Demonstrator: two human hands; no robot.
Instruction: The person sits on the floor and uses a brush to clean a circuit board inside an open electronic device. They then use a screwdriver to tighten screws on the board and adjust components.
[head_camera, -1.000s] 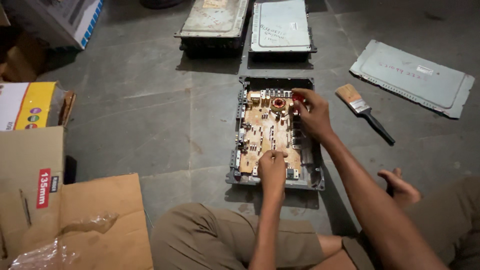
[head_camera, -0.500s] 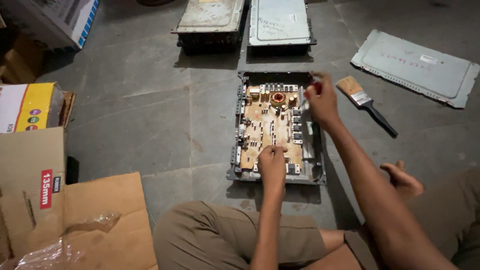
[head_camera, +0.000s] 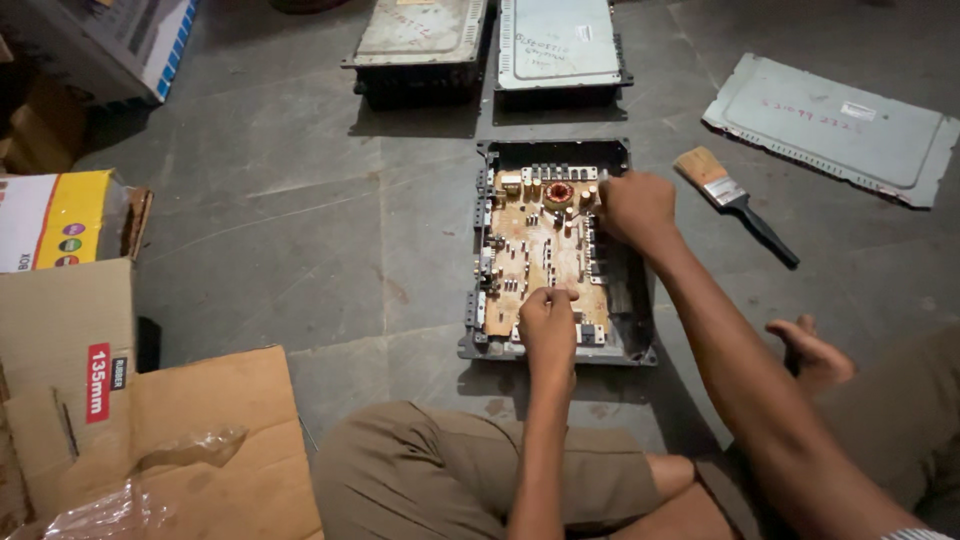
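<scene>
A flattened brown cardboard box (head_camera: 150, 440) is seen at the lower left, bearing a narrow upright red label (head_camera: 97, 383) with a small dark tag just beside it; crumpled clear plastic wrapping (head_camera: 130, 495) lies on it; a yellow and white carton with coloured dots (head_camera: 55, 218) is set above it at the left edge; a white box with a blue edge (head_camera: 120, 40) stands in the top left corner; a small white sticker (head_camera: 858, 111) is fixed on the grey metal cover plate (head_camera: 800, 140) at the upper right.

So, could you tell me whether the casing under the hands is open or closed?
Open: the casing has no lid, its circuit board lies exposed, and a grey cover panel rests apart on the floor.
</scene>
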